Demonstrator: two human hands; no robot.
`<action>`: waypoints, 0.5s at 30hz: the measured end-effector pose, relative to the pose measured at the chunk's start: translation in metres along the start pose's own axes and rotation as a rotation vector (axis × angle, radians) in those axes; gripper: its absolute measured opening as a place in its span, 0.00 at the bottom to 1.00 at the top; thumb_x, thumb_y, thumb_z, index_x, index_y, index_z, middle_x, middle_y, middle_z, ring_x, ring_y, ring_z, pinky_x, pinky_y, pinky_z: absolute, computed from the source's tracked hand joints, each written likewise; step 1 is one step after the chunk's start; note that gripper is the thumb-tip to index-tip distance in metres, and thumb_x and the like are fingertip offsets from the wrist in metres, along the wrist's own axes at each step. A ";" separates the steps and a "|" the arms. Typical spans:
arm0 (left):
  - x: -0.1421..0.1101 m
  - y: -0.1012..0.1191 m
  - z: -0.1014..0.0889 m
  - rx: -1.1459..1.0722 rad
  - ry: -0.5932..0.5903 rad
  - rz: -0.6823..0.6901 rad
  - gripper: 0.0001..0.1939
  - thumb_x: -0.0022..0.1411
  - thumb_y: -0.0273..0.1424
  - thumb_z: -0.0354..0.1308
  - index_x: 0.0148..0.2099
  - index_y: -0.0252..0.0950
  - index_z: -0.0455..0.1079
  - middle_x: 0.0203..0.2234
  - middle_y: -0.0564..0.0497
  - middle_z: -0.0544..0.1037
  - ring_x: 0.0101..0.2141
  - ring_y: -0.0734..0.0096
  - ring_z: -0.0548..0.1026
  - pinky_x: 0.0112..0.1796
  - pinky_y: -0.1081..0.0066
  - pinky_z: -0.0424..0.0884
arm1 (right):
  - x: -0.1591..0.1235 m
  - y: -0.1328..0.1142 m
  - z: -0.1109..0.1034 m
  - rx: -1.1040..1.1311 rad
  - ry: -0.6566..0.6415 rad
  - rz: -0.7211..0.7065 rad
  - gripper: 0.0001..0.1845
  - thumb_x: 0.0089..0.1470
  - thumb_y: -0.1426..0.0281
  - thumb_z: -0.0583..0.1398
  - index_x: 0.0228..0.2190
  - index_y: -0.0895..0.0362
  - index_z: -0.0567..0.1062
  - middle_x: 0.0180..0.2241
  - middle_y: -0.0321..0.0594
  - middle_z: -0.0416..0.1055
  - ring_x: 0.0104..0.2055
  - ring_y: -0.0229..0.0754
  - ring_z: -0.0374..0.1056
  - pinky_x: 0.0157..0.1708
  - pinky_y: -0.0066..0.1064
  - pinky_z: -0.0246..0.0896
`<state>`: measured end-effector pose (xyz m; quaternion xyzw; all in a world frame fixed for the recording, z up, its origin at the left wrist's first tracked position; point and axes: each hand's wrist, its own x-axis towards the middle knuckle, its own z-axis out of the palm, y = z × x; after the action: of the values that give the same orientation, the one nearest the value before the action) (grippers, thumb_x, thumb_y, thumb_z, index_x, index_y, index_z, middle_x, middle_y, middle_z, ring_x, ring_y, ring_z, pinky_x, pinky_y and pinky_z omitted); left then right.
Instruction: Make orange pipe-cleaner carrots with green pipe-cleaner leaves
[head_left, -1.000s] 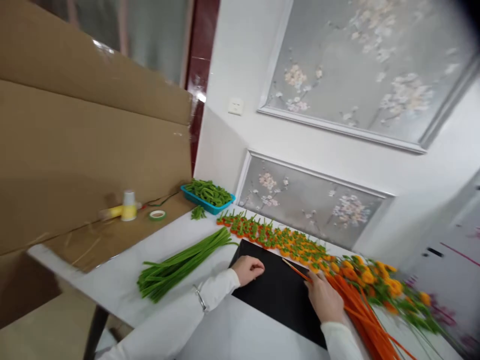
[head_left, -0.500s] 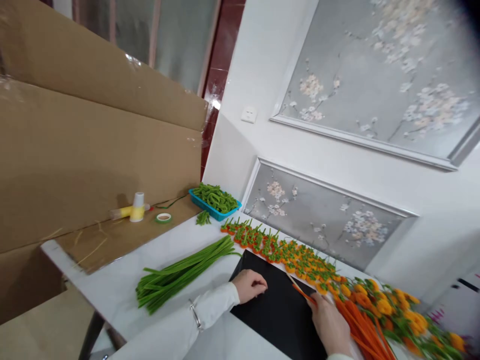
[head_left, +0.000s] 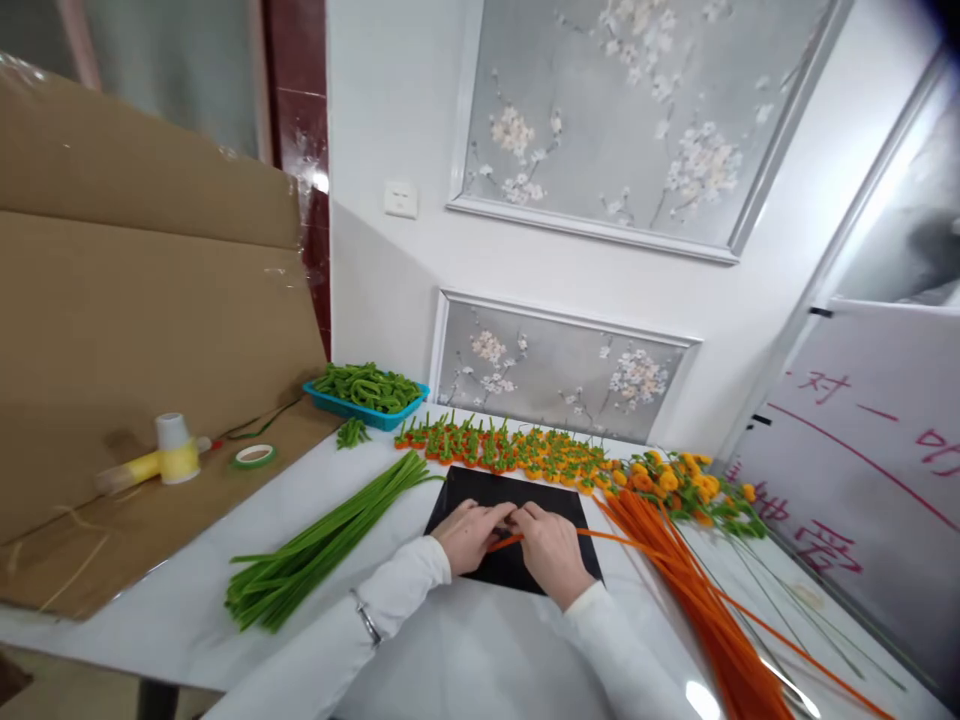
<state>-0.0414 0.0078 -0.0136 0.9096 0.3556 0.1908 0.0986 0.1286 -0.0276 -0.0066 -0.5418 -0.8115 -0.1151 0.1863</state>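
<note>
Orange strip (head_left: 611, 537), one, fuzzy, held in two hands above a black mat (head_left: 491, 490) on a white surface (head_left: 495, 660).
Left hand (head_left: 469, 535) and right hand (head_left: 551, 545): brought together, having stood apart half a second ago; fingers curled in, thumbs and fingertips pinched close on the strip; anything else between the tips cannot be told. Strip's long end trails rightward across the orange bundle (head_left: 697, 590). The change suggests two-handed work on the strip has begun. Nearby: green stems (head_left: 330, 545), left; yellow-orange flowers (head_left: 667, 480), right.
</note>
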 end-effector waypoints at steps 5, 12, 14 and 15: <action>-0.001 -0.010 -0.008 -0.090 -0.051 -0.126 0.12 0.60 0.28 0.46 0.41 0.38 0.70 0.27 0.50 0.77 0.30 0.65 0.74 0.34 0.71 0.65 | -0.004 0.012 -0.015 0.087 0.011 -0.038 0.11 0.57 0.67 0.56 0.42 0.51 0.71 0.41 0.38 0.70 0.39 0.39 0.69 0.36 0.26 0.59; 0.021 -0.024 -0.021 -0.267 -0.129 -0.147 0.17 0.61 0.31 0.43 0.47 0.34 0.70 0.27 0.51 0.77 0.22 0.74 0.68 0.27 0.76 0.63 | 0.015 0.047 -0.019 0.398 0.247 -0.081 0.17 0.61 0.69 0.49 0.49 0.54 0.70 0.46 0.45 0.67 0.48 0.42 0.64 0.48 0.34 0.58; 0.034 -0.027 -0.020 -0.320 -0.186 -0.122 0.14 0.59 0.32 0.48 0.41 0.33 0.73 0.28 0.50 0.76 0.21 0.76 0.65 0.25 0.76 0.61 | 0.027 0.059 -0.014 0.517 0.270 -0.129 0.14 0.60 0.71 0.50 0.41 0.56 0.75 0.38 0.44 0.71 0.41 0.40 0.67 0.44 0.33 0.61; 0.041 -0.028 -0.019 -0.351 -0.218 -0.106 0.13 0.57 0.33 0.51 0.38 0.33 0.74 0.28 0.50 0.76 0.21 0.77 0.64 0.25 0.77 0.60 | 0.033 0.064 -0.012 0.553 0.273 -0.145 0.14 0.60 0.72 0.51 0.39 0.57 0.76 0.34 0.43 0.72 0.38 0.40 0.67 0.41 0.31 0.62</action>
<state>-0.0388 0.0575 0.0066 0.8739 0.3514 0.1449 0.3030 0.1785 0.0203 0.0172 -0.3910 -0.8159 0.0254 0.4253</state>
